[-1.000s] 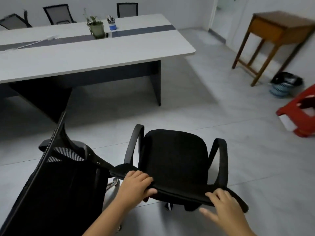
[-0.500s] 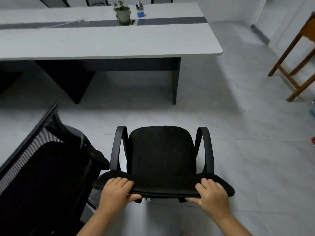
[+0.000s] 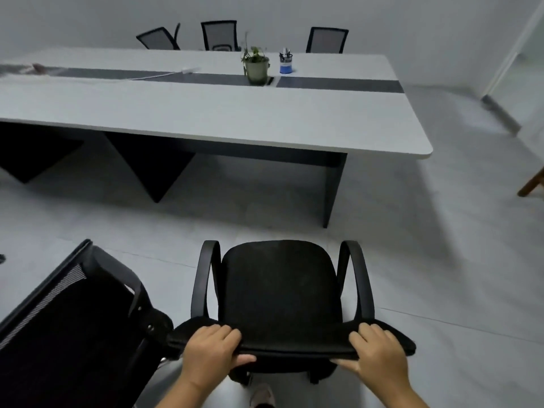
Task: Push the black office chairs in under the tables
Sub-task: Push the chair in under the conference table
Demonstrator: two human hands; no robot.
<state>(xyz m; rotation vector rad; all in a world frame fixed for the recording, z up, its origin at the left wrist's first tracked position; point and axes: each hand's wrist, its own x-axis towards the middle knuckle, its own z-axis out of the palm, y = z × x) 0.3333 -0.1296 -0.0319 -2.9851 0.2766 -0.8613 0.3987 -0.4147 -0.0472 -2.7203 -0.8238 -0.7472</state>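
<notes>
A black office chair (image 3: 279, 293) with two armrests stands on the floor right in front of me, facing the long grey table (image 3: 223, 119). My left hand (image 3: 213, 353) grips the top edge of its backrest on the left, fingers over the top and thumb underneath. On the right side of the same edge my right hand (image 3: 378, 356) grips it the same way. A gap of bare floor lies between the chair and the table's near edge. A second black mesh chair (image 3: 73, 328) stands close at my lower left, turned at an angle.
Three black mesh chairs (image 3: 219, 35) stand behind the table's far side. On the table are a potted plant (image 3: 255, 66), a pen cup (image 3: 285, 63) and a white cable. A dark table leg panel (image 3: 334, 189) is ahead on the right. A wooden leg (image 3: 531, 184) shows at the right edge.
My right hand has closed on the backrest's top edge. The chair has swung to face the table squarely and my view has risen to take in the far chairs.
</notes>
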